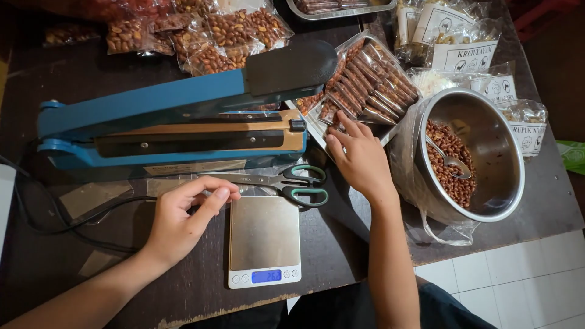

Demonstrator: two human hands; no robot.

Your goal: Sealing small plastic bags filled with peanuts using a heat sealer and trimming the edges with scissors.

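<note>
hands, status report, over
Left hand loosely curled, empty, beside scale. Right hand fingers on packet row in tray. Scissors lie between.

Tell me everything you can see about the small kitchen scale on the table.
The digital scale is a small flat rectangle with a brushed metal weighing plate, bare on top, and a pale front strip with a lit blue display and round buttons. It lies flat on the dark table, just below the scissors. The left hand rests beside its upper left corner.
</note>
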